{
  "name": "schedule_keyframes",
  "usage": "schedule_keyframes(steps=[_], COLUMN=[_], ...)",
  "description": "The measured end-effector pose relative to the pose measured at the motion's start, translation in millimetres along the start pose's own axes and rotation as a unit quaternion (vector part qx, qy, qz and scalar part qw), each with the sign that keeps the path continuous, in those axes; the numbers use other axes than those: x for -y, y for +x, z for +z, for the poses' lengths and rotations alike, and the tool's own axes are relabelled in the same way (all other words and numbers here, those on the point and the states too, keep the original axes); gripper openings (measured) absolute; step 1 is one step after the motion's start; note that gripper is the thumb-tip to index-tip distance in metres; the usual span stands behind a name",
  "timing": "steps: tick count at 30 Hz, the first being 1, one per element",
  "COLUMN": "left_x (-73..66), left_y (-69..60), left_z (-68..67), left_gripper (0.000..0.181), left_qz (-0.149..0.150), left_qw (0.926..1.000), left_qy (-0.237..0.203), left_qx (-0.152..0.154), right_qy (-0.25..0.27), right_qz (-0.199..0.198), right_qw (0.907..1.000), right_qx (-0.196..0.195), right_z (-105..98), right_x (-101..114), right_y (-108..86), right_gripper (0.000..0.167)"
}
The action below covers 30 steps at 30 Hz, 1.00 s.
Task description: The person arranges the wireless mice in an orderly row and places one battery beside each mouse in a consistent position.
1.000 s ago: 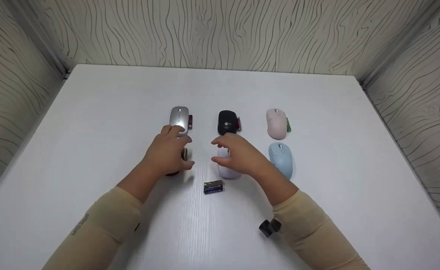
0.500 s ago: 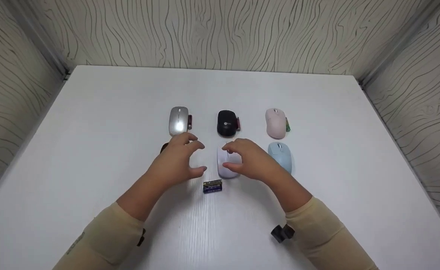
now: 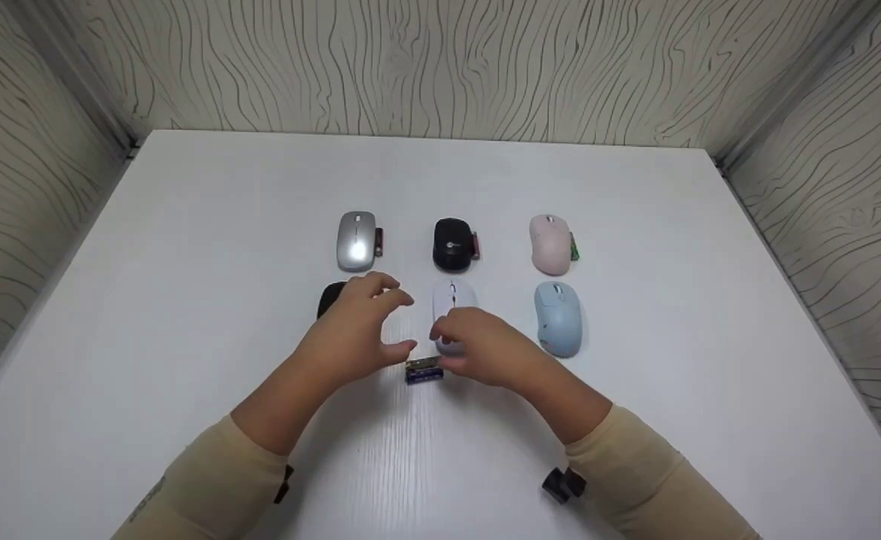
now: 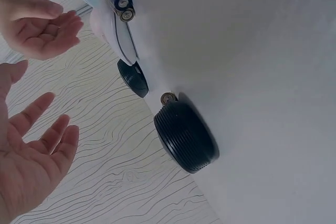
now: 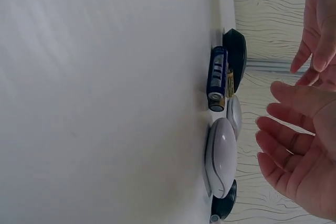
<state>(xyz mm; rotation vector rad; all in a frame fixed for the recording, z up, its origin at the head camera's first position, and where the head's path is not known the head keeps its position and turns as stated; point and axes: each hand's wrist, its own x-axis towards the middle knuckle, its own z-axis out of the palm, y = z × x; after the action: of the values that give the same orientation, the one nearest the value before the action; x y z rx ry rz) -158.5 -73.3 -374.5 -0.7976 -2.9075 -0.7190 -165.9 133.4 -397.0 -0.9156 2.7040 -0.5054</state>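
Observation:
My left hand (image 3: pixel 354 334) hovers over part of a black mouse (image 3: pixel 328 297) at the front left, with its thumb and fingers spread and nothing between them. In the left wrist view this mouse (image 4: pixel 185 136) shows a ribbed side and a battery (image 4: pixel 168 98) beside it. My right hand (image 3: pixel 489 349) is above the near part of a pale lavender mouse (image 3: pixel 453 294), fingers loosely bent and holding nothing. Its thumb tip appears close to a pair of batteries (image 3: pixel 424 373), one dark blue, one gold. The right wrist view shows the hand (image 5: pixel 302 145) apart from the batteries (image 5: pixel 217 74).
Behind stand a silver mouse (image 3: pixel 356 241), another black mouse (image 3: pixel 452 245) and a pink mouse (image 3: pixel 551 245), with red batteries (image 3: pixel 379 241) or green batteries (image 3: pixel 574 247) at their right sides. A light blue mouse (image 3: pixel 558 319) lies at the front right. All rest on a white table (image 3: pixel 635 420).
My left hand has moved right, partly uncovering the front black mouse. My right hand shifted right, then nearer the body toward the batteries, revealing more of the lavender mouse. The mice stay put.

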Motion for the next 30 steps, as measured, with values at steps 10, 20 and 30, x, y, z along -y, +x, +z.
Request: schedule_keyframes(steps=[10, 20, 30], left_x=[0.6, 0.7, 1.9], left_y=[-2.7, -3.6, -4.8], left_z=[1.4, 2.2, 3.1], left_gripper=[0.039, 0.037, 0.036], left_qz=[0.006, -0.003, 0.006], left_qw=[0.9997, 0.9995, 0.9996], left_qy=[-0.024, -0.026, -0.023], left_qx=[0.003, 0.016, 0.015], right_qy=[-0.025, -0.05, -0.053], right_qz=[0.001, -0.008, -0.041], right_qw=[0.9986, 0.9968, 0.9947], right_qx=[0.047, 0.061, 0.078], right_z=[16, 27, 34], right_x=[8, 11, 15], right_y=[1.4, 1.6, 1.4], right_gripper=[0.016, 0.019, 0.022])
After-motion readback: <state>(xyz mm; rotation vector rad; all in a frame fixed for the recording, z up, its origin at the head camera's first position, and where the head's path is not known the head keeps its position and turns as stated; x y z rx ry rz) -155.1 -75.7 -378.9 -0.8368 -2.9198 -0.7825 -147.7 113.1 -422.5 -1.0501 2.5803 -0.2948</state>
